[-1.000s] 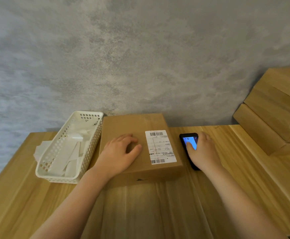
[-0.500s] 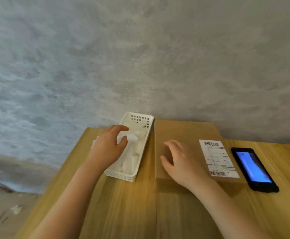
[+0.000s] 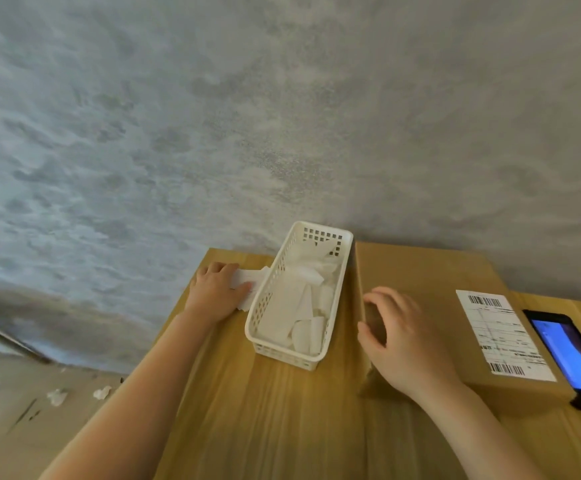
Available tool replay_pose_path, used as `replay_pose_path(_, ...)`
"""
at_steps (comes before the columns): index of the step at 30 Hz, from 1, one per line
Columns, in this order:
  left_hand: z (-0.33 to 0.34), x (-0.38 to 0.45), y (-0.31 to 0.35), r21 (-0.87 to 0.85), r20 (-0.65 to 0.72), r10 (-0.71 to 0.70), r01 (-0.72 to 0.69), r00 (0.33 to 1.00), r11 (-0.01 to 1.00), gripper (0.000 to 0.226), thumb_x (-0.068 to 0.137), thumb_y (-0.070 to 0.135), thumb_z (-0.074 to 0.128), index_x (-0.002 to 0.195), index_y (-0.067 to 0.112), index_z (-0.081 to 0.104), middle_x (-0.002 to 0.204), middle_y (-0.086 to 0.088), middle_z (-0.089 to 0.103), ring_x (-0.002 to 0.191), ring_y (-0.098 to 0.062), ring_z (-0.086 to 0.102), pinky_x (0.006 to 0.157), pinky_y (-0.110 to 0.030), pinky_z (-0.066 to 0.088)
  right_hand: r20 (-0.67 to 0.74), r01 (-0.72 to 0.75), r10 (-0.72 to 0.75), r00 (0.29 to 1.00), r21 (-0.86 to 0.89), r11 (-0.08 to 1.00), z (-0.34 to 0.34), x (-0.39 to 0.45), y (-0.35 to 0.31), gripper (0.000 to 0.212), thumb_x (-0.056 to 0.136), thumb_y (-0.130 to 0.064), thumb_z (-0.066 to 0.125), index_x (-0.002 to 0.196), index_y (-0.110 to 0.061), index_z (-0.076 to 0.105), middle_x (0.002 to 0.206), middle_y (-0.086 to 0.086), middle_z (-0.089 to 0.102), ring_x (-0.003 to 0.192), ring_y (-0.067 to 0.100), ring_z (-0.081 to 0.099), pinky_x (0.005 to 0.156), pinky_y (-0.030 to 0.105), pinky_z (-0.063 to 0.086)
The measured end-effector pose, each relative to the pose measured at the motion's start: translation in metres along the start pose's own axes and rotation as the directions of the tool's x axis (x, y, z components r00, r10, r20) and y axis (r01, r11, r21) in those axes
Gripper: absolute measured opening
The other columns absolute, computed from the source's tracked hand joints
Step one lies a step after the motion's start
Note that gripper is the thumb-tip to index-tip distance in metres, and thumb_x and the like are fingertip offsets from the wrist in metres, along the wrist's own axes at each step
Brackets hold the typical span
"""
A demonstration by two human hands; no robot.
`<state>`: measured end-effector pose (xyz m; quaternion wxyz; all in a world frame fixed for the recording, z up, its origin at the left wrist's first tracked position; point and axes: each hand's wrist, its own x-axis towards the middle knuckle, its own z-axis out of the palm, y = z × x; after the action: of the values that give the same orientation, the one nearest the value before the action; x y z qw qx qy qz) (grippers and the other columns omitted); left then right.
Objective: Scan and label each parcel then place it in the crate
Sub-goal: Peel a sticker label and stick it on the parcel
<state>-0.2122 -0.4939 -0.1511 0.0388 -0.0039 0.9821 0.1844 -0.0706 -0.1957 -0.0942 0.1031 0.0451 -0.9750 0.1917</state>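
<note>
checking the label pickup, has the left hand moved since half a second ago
Yes. The left hand went from over the white basket to its outer left side, onto the white papers on the table.

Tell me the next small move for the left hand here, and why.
Probably lift one sheet off the white paper stack and bring it to the cardboard box. The left hand already rests on that stack, left of the white basket, and the right hand steadies the box, which so far shows one printed label.

One parcel [image 3: 431, 289], one basket [image 3: 268, 323], one phone [image 3: 573, 355], two hands.
</note>
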Motion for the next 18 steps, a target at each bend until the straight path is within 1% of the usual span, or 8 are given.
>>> replay_pose_path(3, 0.004, 0.005, -0.002, -0.002, -0.033, -0.023, 0.023, 0.999, 1.0, 0.064, 0.09, 0.061, 0.052, 0.144, 0.028, 0.043, 0.146, -0.004, 0.043, 0.135, -0.031, 0.036, 0.112, -0.047, 0.03, -0.013, 0.003, -0.003, 1.0, -0.002, 1.0, 0.002, -0.001, 0.0, 0.039, 0.093, -0.041, 0.051, 0.129, -0.026, 0.052, 0.139, -0.012, 0.045, 0.13, 0.009, 0.038, 0.106, 0.03, 0.039)
replay_pose_path(6, 0.005, 0.012, -0.005, -0.145, -0.061, -0.07, 0.061, 0.996, 0.988, 0.054, 0.09, 0.046, 0.061, 0.138, 0.027, 0.049, 0.136, -0.006, 0.051, 0.128, -0.03, 0.044, 0.107, -0.047, 0.04, -0.024, 0.002, -0.002, 1.0, -0.001, 1.0, 0.003, -0.001, 0.0, 0.039, 0.092, -0.041, 0.052, 0.128, -0.026, 0.052, 0.137, -0.012, 0.045, 0.129, 0.009, 0.039, 0.105, 0.029, 0.038)
replay_pose_path(7, 0.004, 0.013, -0.005, -0.215, -0.066, -0.081, 0.065, 0.995, 0.975, 0.048, 0.09, 0.039, 0.062, 0.135, 0.025, 0.051, 0.131, -0.006, 0.054, 0.121, -0.028, 0.049, 0.101, -0.045, 0.046, -0.029, 0.002, -0.002, 1.0, -0.001, 1.0, 0.004, -0.001, 0.0, 0.038, 0.092, -0.04, 0.053, 0.127, -0.026, 0.053, 0.136, -0.012, 0.046, 0.128, 0.009, 0.04, 0.104, 0.029, 0.038)
replay_pose_path(9, 0.003, 0.013, -0.003, -0.353, -0.091, -0.102, 0.063, 0.991, 0.933, 0.036, 0.092, 0.028, 0.062, 0.127, 0.023, 0.053, 0.117, -0.002, 0.058, 0.097, -0.02, 0.061, 0.078, -0.035, 0.054, -0.041, 0.001, -0.001, 0.999, 0.002, 1.0, 0.005, -0.001, 0.0, 0.037, 0.091, -0.039, 0.054, 0.126, -0.025, 0.054, 0.134, -0.012, 0.047, 0.126, 0.009, 0.04, 0.103, 0.028, 0.038)
replay_pose_path(10, 0.002, 0.012, -0.003, -0.396, -0.109, -0.11, 0.059, 0.988, 0.916, 0.029, 0.093, 0.025, 0.061, 0.121, 0.022, 0.053, 0.11, 0.0, 0.06, 0.084, -0.015, 0.061, 0.066, -0.03, 0.051, -0.044, -0.001, 0.001, 0.999, 0.006, 1.0, 0.005, 0.0, 0.0, 0.036, 0.091, -0.038, 0.055, 0.125, -0.025, 0.054, 0.133, -0.012, 0.047, 0.125, 0.009, 0.04, 0.103, 0.029, 0.038)
replay_pose_path(11, 0.002, 0.013, -0.003, -0.412, -0.137, -0.114, 0.048, 0.984, 0.91, 0.022, 0.093, 0.023, 0.06, 0.114, 0.021, 0.054, 0.103, 0.001, 0.061, 0.078, -0.013, 0.06, 0.059, -0.027, 0.047, -0.047, -0.003, 0.003, 0.999, 0.011, 1.0, 0.005, -0.001, 0.001, 0.036, 0.091, -0.038, 0.055, 0.124, -0.025, 0.054, 0.133, -0.013, 0.047, 0.124, 0.008, 0.04, 0.103, 0.03, 0.039)
replay_pose_path(15, 0.0, 0.016, -0.011, -0.424, -0.236, -0.123, 0.012, 0.964, 0.905, 0.013, 0.095, 0.029, 0.058, 0.102, 0.019, 0.059, 0.088, 0.004, 0.064, 0.078, -0.016, 0.061, 0.056, -0.029, 0.043, -0.049, -0.008, 0.009, 0.999, 0.014, 1.0, 0.007, -0.001, 0.001, 0.036, 0.091, -0.038, 0.054, 0.124, -0.026, 0.053, 0.133, -0.014, 0.046, 0.126, 0.008, 0.039, 0.104, 0.029, 0.038)
replay_pose_path(18, -0.001, 0.016, -0.015, -0.387, -0.254, -0.126, 0.018, 0.959, 0.922, 0.021, 0.098, 0.035, 0.052, 0.096, 0.019, 0.064, 0.079, 0.002, 0.066, 0.071, -0.017, 0.062, 0.058, -0.036, 0.051, -0.046, -0.008, 0.009, 0.999, 0.011, 1.0, 0.007, -0.001, 0.001, 0.035, 0.091, -0.037, 0.054, 0.125, -0.026, 0.053, 0.133, -0.014, 0.045, 0.125, 0.007, 0.037, 0.103, 0.026, 0.035)
